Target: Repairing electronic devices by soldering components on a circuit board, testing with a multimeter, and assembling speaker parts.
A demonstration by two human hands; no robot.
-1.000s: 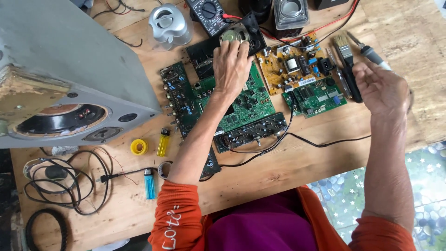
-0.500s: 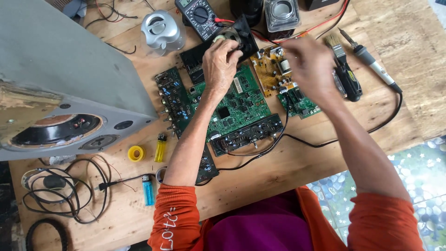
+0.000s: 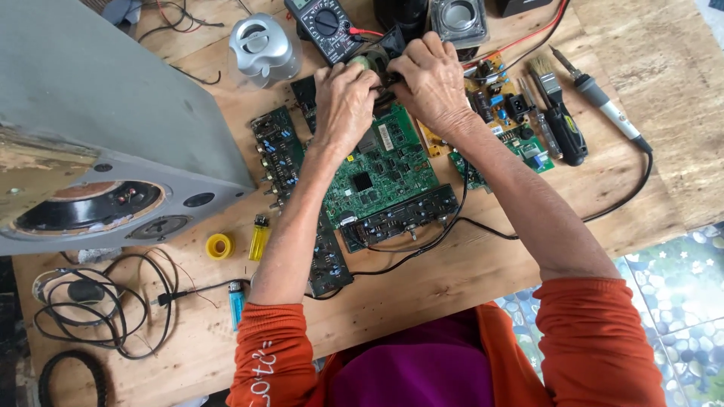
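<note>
My left hand (image 3: 344,96) and my right hand (image 3: 431,81) meet at the far edge of a large green circuit board (image 3: 386,172), both closed around a small black part with a round greenish piece (image 3: 374,62). Their fingers hide most of that part. A narrow dark board (image 3: 401,217) lies along the green board's near edge. A black multimeter (image 3: 326,26) sits just beyond my hands.
A big grey speaker cabinet (image 3: 98,143) fills the left. A paint brush (image 3: 544,74), a black-handled tool (image 3: 567,134) and a soldering iron (image 3: 602,99) lie at the right. A yellow tape roll (image 3: 219,246), two lighters (image 3: 259,240) and coiled black cables (image 3: 90,301) lie near left.
My right hand has come in from the tools at the right and joined my left hand on the small black part. The view has shifted slightly.
</note>
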